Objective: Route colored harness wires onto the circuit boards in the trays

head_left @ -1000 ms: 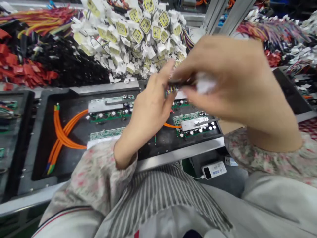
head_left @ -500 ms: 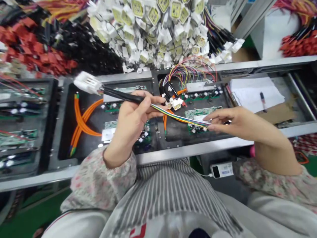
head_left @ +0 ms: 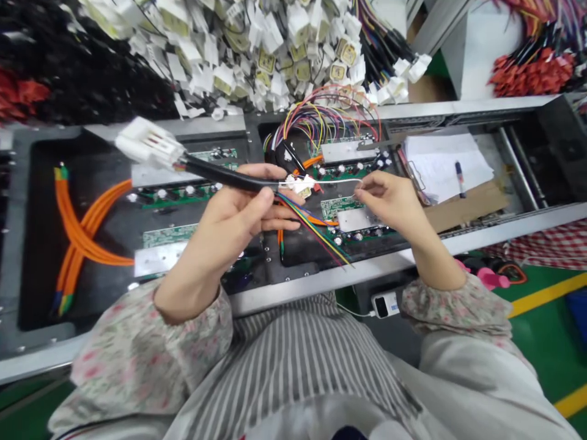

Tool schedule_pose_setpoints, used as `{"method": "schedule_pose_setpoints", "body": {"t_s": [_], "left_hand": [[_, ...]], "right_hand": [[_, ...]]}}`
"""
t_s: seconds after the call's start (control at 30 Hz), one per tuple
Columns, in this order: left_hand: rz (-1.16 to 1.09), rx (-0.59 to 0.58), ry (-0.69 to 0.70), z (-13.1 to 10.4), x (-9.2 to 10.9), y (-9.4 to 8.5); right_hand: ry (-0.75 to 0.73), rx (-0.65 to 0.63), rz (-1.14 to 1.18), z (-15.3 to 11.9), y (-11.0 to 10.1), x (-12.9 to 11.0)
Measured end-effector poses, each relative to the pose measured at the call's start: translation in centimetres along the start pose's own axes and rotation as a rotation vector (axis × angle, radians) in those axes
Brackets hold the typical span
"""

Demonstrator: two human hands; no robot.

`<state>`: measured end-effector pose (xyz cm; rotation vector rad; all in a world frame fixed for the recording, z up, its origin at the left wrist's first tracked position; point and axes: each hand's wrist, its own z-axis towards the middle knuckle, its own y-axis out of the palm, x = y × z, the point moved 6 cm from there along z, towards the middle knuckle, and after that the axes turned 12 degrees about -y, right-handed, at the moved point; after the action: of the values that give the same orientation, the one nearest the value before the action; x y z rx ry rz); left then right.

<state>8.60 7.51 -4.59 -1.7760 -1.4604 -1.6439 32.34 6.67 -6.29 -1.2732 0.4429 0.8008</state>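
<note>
My left hand (head_left: 243,214) is closed on a wire harness (head_left: 224,175) with a black sleeve, its thumb pressing near the sleeve's right end. A white connector (head_left: 149,144) sits on the harness's left end. Coloured wires (head_left: 316,231) fan out of the sleeve, hanging down to the right. My right hand (head_left: 389,198) pinches the far end of one white wire (head_left: 337,181), drawn apart from the others. Beneath my hands lie circuit boards with metal plates (head_left: 358,220), in a black tray (head_left: 307,260).
Orange cables (head_left: 92,229) lie curled in the tray's left part. A heap of white connectors (head_left: 275,46) rises behind. At right are paper sheets (head_left: 444,162) with a marker (head_left: 460,178) on them. Red connectors (head_left: 532,73) hang at the back right. A metal rail (head_left: 403,260) runs along the front.
My right hand has separated the white wire and lifted its end; the other wires now droop below. The view has shifted rightward. My left hand still grips the harness.
</note>
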Motion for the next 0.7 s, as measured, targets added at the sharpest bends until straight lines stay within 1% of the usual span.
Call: {"method": "schedule_pose_setpoints", "body": {"t_s": [0.07, 0.2, 0.33, 0.43, 0.53, 0.7], "left_hand": [[-0.008, 0.045, -0.002, 0.6, -0.5, -0.5], [0.052, 0.120, -0.018, 1.0, -1.2, -1.2], [0.074, 0.147, -0.006, 1.0, -1.3, -1.3], [0.077, 0.158, 0.004, 1.1, -1.3, -1.3], [0.064, 0.172, 0.016, 1.2, -1.3, -1.4], [0.076, 0.215, 0.019, 1.2, -1.4, -1.7]], "right_hand": [[0.016, 0.018, -0.015, -0.1, 0.3, 0.5], [0.015, 0.047, 0.000, -0.3, 0.3, 0.6], [0.005, 0.039, 0.004, -0.3, 0.3, 0.6], [-0.011, 0.025, -0.044, -0.4, 0.3, 0.4], [-0.037, -0.010, -0.126, -0.2, 0.2, -0.1], [-0.018, -0.130, -0.173, 0.5, 0.9, -0.2]]}}
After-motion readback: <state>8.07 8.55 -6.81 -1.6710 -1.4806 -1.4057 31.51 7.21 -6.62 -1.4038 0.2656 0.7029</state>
